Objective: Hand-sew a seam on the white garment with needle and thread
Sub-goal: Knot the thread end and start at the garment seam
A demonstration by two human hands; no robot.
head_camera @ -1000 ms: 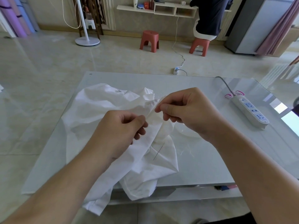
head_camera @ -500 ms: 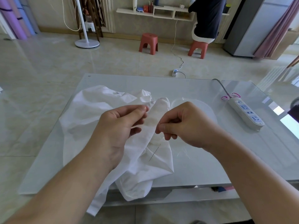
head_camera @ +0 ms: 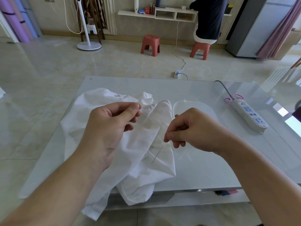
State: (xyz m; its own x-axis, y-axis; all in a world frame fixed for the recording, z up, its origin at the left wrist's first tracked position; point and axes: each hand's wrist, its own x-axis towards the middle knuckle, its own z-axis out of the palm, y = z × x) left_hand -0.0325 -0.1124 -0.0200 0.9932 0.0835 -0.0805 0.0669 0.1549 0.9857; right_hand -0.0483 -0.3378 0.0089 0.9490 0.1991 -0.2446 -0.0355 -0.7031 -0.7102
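While the crumpled white cotton garment (head_camera: 104, 128) lies on the pale glass table (head_camera: 203, 160), its near end hanging over the edge, the left hand (head_camera: 112, 126) pinches a thin white thread (head_camera: 147, 117). The right hand (head_camera: 190, 129) pinches it too, though its fingertips are partly hidden. A thin metal needle (head_camera: 156, 155) rests on the cloth.

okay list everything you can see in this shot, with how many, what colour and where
garment: 1, white, crumpled on table
needle: 1, silver, hanging over garment
thread: 1, white, stretched between hands
table: 1, glass, centre
power strip: 1, white, table right
stools: 2, red, far floor
fan stand: 1, white, far left
seated person: 1, dark top, on right stool
left hand: 1, pinching thread
right hand: 1, pinching thread
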